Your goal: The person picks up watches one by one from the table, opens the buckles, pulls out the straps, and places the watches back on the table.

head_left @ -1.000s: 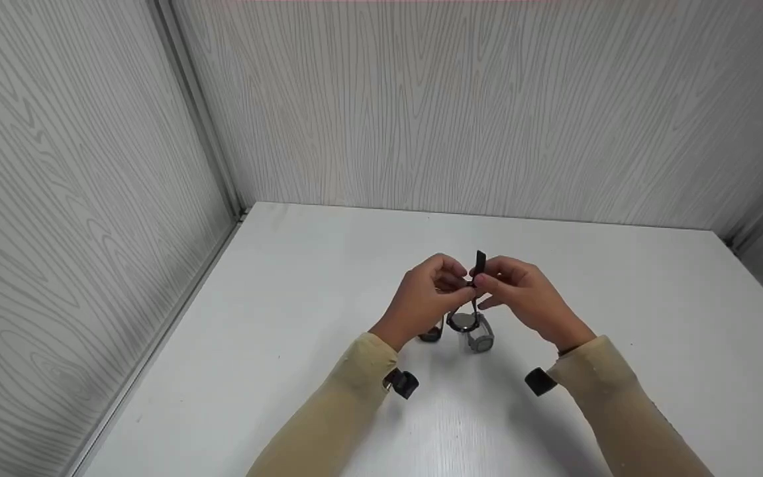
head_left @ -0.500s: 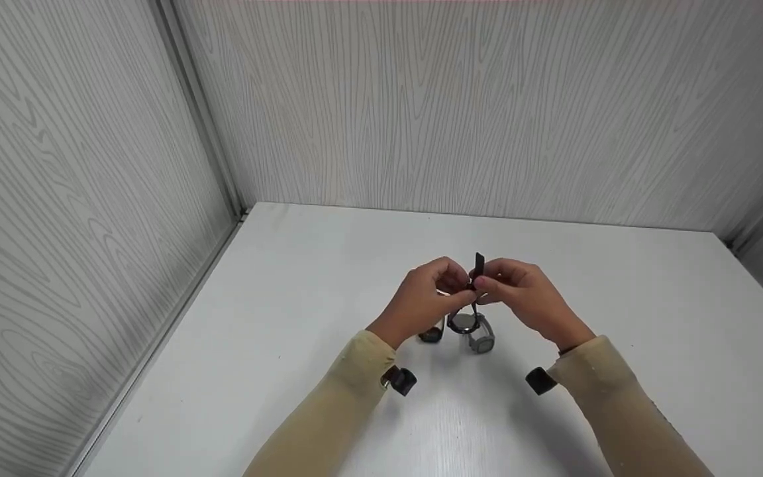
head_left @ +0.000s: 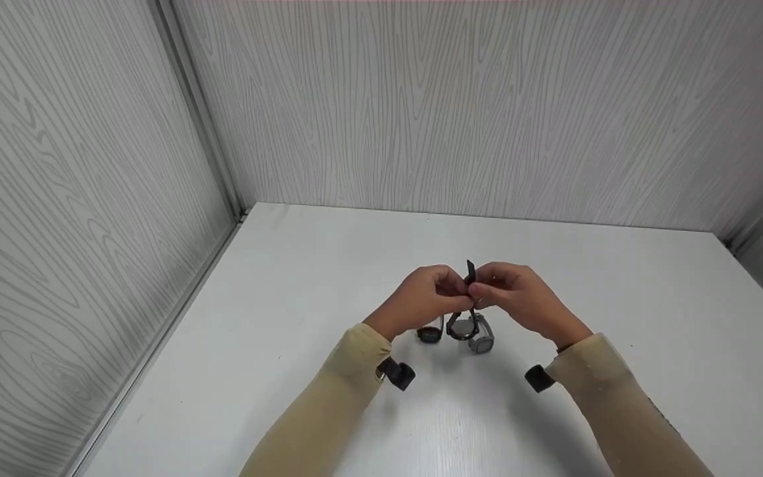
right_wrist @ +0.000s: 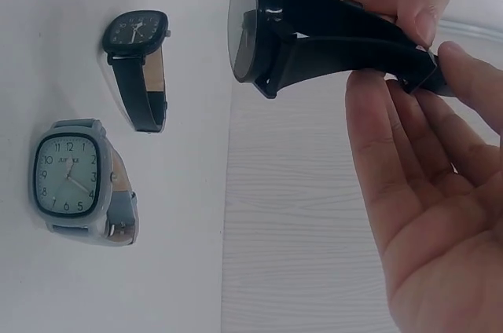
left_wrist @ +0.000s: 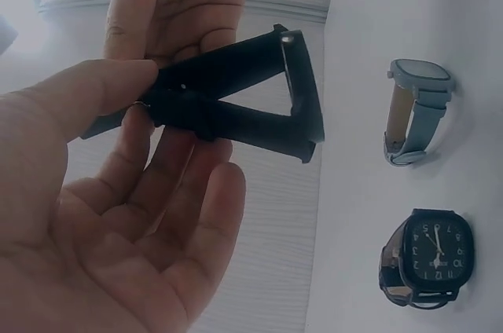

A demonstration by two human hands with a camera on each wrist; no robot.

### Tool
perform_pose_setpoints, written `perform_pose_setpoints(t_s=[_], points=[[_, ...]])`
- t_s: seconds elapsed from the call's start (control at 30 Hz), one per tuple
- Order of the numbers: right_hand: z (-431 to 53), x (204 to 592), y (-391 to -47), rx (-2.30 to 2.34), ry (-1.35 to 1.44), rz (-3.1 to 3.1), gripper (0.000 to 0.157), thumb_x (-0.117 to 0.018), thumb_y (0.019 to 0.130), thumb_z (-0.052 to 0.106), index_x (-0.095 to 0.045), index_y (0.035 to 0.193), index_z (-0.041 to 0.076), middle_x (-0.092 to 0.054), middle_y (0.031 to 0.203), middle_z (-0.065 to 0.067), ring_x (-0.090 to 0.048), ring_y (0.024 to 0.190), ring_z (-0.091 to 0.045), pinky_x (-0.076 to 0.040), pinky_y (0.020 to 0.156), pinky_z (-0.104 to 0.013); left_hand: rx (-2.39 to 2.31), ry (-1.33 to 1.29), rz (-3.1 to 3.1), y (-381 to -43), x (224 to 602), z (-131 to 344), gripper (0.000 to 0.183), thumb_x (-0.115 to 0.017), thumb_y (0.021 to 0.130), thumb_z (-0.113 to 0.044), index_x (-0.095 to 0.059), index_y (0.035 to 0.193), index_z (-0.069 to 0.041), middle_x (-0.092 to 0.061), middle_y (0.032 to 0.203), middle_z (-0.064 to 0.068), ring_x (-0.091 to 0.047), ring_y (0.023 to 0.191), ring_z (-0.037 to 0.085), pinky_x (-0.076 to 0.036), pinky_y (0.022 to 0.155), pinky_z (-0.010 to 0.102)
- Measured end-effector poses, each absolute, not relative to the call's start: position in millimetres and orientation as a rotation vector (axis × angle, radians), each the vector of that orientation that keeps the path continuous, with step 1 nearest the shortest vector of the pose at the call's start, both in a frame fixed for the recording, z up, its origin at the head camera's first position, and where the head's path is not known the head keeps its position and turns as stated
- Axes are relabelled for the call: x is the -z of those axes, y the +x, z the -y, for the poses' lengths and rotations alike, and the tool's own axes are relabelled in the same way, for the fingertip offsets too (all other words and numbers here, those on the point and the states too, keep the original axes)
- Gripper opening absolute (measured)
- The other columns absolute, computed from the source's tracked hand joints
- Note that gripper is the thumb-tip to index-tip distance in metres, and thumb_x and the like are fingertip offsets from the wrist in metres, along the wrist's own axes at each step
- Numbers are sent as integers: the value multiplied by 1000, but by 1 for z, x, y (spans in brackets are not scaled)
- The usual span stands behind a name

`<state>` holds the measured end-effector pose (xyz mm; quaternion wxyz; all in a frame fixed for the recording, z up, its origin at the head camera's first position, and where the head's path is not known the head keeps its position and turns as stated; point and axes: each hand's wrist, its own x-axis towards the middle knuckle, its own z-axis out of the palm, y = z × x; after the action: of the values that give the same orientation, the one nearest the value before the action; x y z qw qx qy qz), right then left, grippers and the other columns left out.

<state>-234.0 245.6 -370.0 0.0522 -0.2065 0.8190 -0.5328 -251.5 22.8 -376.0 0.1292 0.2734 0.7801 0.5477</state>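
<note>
A black wristwatch (head_left: 463, 328) with a round face hangs below both hands, face end down. My left hand (head_left: 421, 299) pinches its strap between thumb and fingers. From the other side my right hand (head_left: 520, 295) pinches the strap too, the fingertips of both hands close together. In the left wrist view, the two halves of the black strap (left_wrist: 236, 66) meet at the fingers and form a loop. A free strap end (head_left: 471, 270) points up between the hands in the head view. The buckle is partly hidden by fingers.
On the white table (head_left: 328, 265) rest a black square-faced watch (right_wrist: 135, 31) and a grey-blue square-faced watch (right_wrist: 69, 172), both with straps looped. Pale wood-grain panels (head_left: 421, 106) rise behind and at the sides. A small black camera sits on each wrist.
Both hands have come down slightly, and the black wristwatch with them. Its free strap end has shifted a little left and lower. The two table watches stay put.
</note>
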Motion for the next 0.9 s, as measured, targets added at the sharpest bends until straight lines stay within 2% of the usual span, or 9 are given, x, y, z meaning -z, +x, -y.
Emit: perform_pose_setpoints(t_s=[0.63, 0.9], points=[[-249, 373, -238, 1659, -628, -2431, 26, -70, 101, 21, -69, 114, -1, -71, 107, -15, -72, 96, -23, -60, 89, -37, -1693, 801, -2099, -262, 386, -23, 18, -78, 94, -24, -69, 101, -10, -69, 100, 1, -68, 98, 15, -55, 89, 30], [-248, 371, -236, 1701, -660, -2422, 26, -69, 101, 23, -68, 113, 0, -70, 111, -16, -74, 99, -27, -60, 91, -39, -1773, 818, -2006, -262, 390, -24, 16, -74, 97, -25, -66, 100, -12, -67, 100, 1, -65, 96, 14, -55, 94, 40]])
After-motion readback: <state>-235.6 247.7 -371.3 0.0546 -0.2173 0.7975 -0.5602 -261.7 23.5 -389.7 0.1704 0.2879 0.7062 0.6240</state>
